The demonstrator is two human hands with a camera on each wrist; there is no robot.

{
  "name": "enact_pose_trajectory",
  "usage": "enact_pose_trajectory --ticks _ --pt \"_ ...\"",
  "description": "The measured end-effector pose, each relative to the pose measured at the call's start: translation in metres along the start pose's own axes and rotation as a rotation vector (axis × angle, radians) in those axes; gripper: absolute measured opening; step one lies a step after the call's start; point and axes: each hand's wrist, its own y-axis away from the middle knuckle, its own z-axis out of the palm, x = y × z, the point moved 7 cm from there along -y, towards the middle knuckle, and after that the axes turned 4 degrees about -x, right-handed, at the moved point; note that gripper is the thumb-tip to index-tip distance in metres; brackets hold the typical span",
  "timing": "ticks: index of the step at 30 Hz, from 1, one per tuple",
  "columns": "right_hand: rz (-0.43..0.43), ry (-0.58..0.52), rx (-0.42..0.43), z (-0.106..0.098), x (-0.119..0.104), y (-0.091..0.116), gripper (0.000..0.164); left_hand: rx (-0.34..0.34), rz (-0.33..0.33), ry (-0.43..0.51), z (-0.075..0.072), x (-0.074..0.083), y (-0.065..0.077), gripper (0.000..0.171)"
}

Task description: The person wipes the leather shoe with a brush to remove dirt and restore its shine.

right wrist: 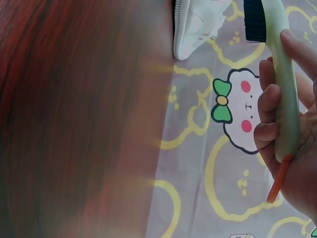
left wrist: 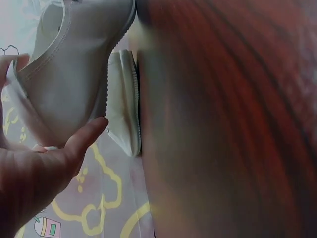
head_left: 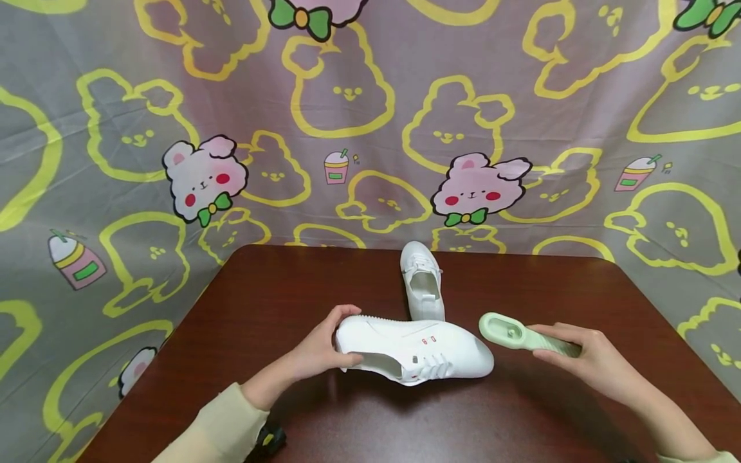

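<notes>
A white lace-up shoe [head_left: 457, 350] lies tipped on its side in the air above the table, toe to the right, its opening turned toward me. My left hand [head_left: 312, 347] grips it by the heel, thumb at the opening and fingers round the sole edge. To its right, my right hand [head_left: 596, 357] holds a pale green shoe brush [head_left: 521, 335] by the handle. The brush head is close to the toe. In the right wrist view its dark bristles [right wrist: 255, 21] show, and an orange strap [right wrist: 279, 179] hangs from the handle end.
The second white shoe [head_left: 425, 308] stands upright on the dark brown table [head_left: 312, 276], behind the held shoe and partly hidden by it. A grey cloth [head_left: 370, 212] with cartoon prints hangs behind and at both sides. A small black object [head_left: 269, 442] shows by the left sleeve.
</notes>
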Motion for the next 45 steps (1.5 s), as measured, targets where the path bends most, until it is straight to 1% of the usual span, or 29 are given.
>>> enact_pose_trajectory --ticks 3,6,9,15,18,21,25,30,33,36,38,41,45 --pt "-0.01 -0.019 -0.003 0.0016 -0.0002 0.0004 0.037 -0.013 -0.002 -0.056 0.0004 -0.0015 0.0 0.072" --pt "-0.006 -0.024 -0.007 0.0037 0.0002 0.0008 0.037 -0.011 0.012 -0.109 0.0003 -0.0029 0.0009 0.071" --pt "-0.002 -0.026 -0.011 0.0054 0.0003 0.0014 0.037 -0.011 0.029 -0.13 0.0001 -0.0041 0.0026 0.07" --pt "-0.013 -0.025 -0.009 0.0055 -0.0006 0.0023 0.037 -0.025 0.066 -0.102 0.0007 -0.004 0.0042 0.064" --pt "-0.02 -0.017 -0.003 0.005 -0.0003 0.0017 0.037 -0.024 0.046 -0.085 0.0006 -0.0068 0.0045 0.065" --pt "-0.02 -0.012 -0.002 0.0048 0.0003 0.0007 0.037 -0.009 0.02 -0.057 0.0001 -0.0091 0.0038 0.067" --pt "-0.019 -0.012 -0.007 0.0051 0.0006 -0.0004 0.037 0.039 0.003 -0.037 -0.0013 -0.0092 0.0013 0.068" --pt "-0.014 -0.021 -0.002 0.0042 0.0 -0.0009 0.038 0.104 0.008 -0.052 -0.0022 -0.0067 -0.0004 0.063" --pt "-0.018 -0.039 0.005 0.0031 -0.0009 -0.0009 0.038 0.115 0.02 -0.058 -0.0015 -0.0043 -0.0004 0.065" --pt "-0.025 -0.052 0.008 0.0028 -0.0015 -0.0006 0.039 0.089 0.022 -0.064 0.0002 -0.0033 0.0 0.071" --pt "-0.025 -0.054 0.012 0.0027 -0.0012 -0.0003 0.039 0.062 0.02 -0.063 0.0014 -0.005 0.0 0.074" --pt "-0.022 -0.053 0.015 0.003 -0.0002 -0.0001 0.04 0.027 0.033 -0.06 0.0031 -0.0074 -0.0003 0.077" --pt "-0.034 -0.062 0.012 0.0034 -0.0009 -0.0003 0.041 0.019 0.059 -0.061 0.0027 -0.0075 -0.0008 0.077"
